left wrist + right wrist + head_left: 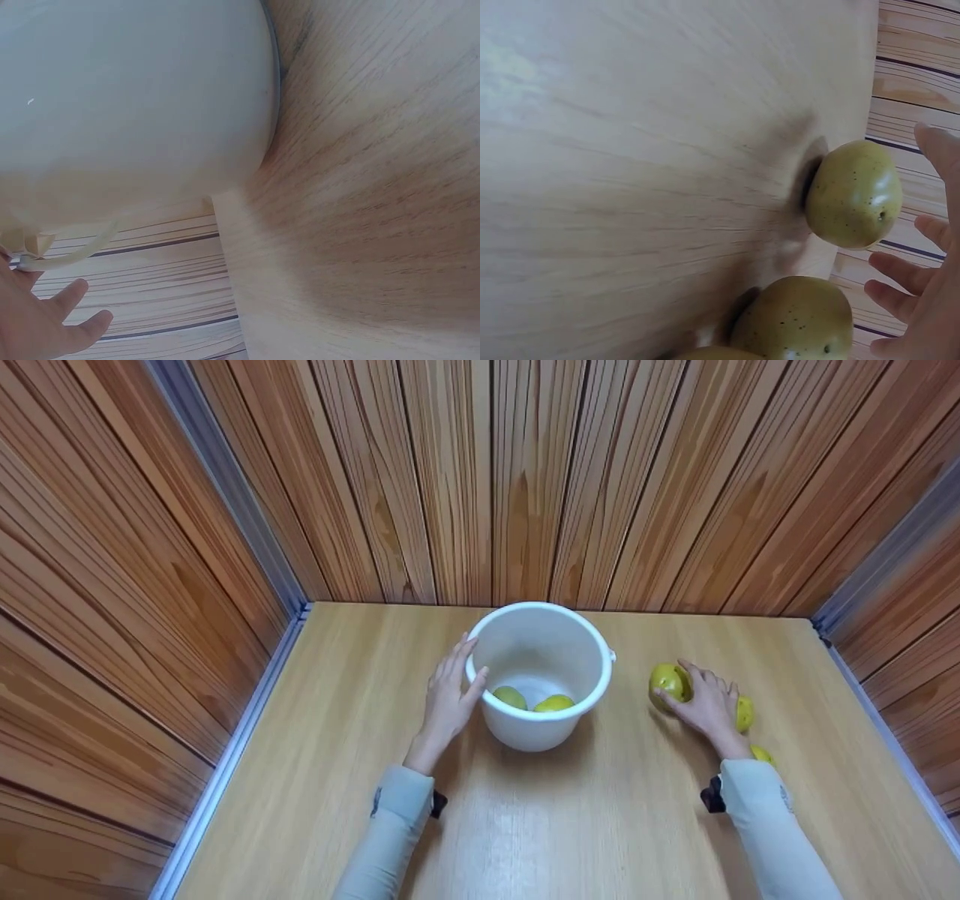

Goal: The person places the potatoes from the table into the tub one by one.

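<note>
A white bucket (536, 731) stands upright on the table, with two yellow-green fruits, one of them a fruit (554, 703) at the front, lying at its bottom. My left hand (448, 697) is at the bucket's left rim, fingers extended along it and thumb by the front edge. Over to the right, my right hand (709, 701) reaches over a round, dark-speckled yellow-green fruit (855, 195), its fingers spread around it. A second such fruit (795, 322) lies close by, partly hidden under the hand in the head view.
A third fruit (763, 754) shows beside the right wrist, mostly covered by the sleeve. Wood-plank walls (517, 480) enclose the wooden table (570, 825) at the back and sides. A pale handle (75, 255) hangs at the bucket's side.
</note>
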A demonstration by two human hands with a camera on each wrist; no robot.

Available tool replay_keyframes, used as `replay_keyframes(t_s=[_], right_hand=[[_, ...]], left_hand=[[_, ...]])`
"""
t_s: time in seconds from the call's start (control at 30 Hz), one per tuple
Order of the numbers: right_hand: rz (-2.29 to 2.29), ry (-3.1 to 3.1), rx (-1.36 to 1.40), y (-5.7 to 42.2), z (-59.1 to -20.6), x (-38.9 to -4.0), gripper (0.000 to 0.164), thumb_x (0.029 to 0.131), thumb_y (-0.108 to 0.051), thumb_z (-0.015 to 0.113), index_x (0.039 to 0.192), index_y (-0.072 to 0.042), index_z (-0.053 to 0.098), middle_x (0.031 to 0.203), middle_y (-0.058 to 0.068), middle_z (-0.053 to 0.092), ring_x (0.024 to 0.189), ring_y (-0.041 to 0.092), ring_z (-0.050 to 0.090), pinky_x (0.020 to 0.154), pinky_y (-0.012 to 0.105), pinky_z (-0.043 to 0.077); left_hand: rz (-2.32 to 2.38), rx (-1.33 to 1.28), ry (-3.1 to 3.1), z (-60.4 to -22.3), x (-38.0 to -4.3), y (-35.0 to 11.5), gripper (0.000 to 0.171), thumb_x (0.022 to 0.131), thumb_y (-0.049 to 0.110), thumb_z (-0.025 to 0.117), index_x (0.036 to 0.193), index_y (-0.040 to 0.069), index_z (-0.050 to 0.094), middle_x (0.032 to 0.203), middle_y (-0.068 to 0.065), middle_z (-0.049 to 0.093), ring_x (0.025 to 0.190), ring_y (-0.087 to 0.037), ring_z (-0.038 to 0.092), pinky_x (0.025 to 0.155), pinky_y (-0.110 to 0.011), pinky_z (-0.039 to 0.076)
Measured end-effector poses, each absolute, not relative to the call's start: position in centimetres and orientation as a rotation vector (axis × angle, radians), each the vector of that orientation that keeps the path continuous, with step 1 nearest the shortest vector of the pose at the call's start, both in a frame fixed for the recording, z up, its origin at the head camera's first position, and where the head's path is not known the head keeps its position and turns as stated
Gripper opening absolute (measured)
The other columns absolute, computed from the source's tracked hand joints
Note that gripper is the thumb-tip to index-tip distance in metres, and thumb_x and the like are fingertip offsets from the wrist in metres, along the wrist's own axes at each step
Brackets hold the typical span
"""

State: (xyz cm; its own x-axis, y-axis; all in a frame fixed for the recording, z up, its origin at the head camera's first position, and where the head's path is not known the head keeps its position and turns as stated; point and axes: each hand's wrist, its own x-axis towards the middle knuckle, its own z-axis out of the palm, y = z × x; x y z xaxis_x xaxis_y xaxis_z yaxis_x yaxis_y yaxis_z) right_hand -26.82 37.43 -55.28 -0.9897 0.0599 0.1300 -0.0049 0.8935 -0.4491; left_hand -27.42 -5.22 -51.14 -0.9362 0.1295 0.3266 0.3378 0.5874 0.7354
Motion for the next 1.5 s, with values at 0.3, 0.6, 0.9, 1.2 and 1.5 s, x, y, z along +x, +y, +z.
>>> replay_keyframes(t_s=[0.3, 0.6, 0.9, 1.2, 1.5], right_hand=[[0.687, -2.968, -0.099, 37.6, -55.7, -26.7, 0.085, 0.083, -0.056, 0.057, 0.145, -0.006, 0.025, 0.136, 0.034, 0.034, 0.124, 0.053, 0.028, 0.101, 0.070, -0.003], [0.657, -2.985, -0.120, 37.8, -56.4, -26.9, 0.086, 0.083, -0.058, 0.057, 0.144, -0.006, 0.025, 0.130, 0.036, 0.040, 0.119, 0.054, 0.033, 0.101, 0.070, -0.003], [0.615, -2.916, -0.096, 37.9, -57.0, -26.8, 0.078, 0.083, -0.046, 0.063, 0.141, -0.005, 0.030, 0.125, 0.035, 0.045, 0.115, 0.053, 0.038, 0.100, 0.072, 0.003], [0.612, -2.890, -0.089, 37.9, -57.0, -26.9, 0.076, 0.083, -0.043, 0.064, 0.140, -0.004, 0.032, 0.122, 0.036, 0.047, 0.113, 0.053, 0.040, 0.100, 0.071, 0.002], [0.598, -2.876, -0.096, 37.8, -57.1, -26.9, 0.074, 0.083, -0.040, 0.065, 0.140, -0.004, 0.034, 0.121, 0.036, 0.048, 0.112, 0.053, 0.041, 0.101, 0.070, 0.002]], left_hand=[[-1.285, -0.403, -2.567, -51.0, -27.4, -5.1, 0.055, 0.093, 0.048, 0.044, 0.144, 0.034, 0.029, 0.153, 0.013, 0.019, 0.138, -0.023, 0.025, 0.107, -0.059, 0.018], [-1.276, -0.372, -2.595, -51.0, -27.5, -4.9, 0.058, 0.091, 0.059, 0.039, 0.144, 0.037, 0.028, 0.153, 0.017, 0.017, 0.139, -0.021, 0.024, 0.108, -0.058, 0.017], [-1.249, -0.408, -2.558, -51.3, -27.7, -4.8, 0.053, 0.094, 0.041, 0.049, 0.143, 0.031, 0.032, 0.152, 0.006, 0.025, 0.136, -0.021, 0.029, 0.106, -0.057, 0.022], [-1.273, -0.404, -2.541, -51.3, -27.6, -5.0, 0.052, 0.094, 0.039, 0.049, 0.143, 0.032, 0.032, 0.152, 0.004, 0.026, 0.137, -0.021, 0.028, 0.106, -0.058, 0.021], [-1.264, -0.392, -2.554, -51.4, -27.6, -5.2, 0.058, 0.092, 0.058, 0.038, 0.143, 0.034, 0.030, 0.153, 0.008, 0.023, 0.137, -0.019, 0.027, 0.107, -0.056, 0.020]])
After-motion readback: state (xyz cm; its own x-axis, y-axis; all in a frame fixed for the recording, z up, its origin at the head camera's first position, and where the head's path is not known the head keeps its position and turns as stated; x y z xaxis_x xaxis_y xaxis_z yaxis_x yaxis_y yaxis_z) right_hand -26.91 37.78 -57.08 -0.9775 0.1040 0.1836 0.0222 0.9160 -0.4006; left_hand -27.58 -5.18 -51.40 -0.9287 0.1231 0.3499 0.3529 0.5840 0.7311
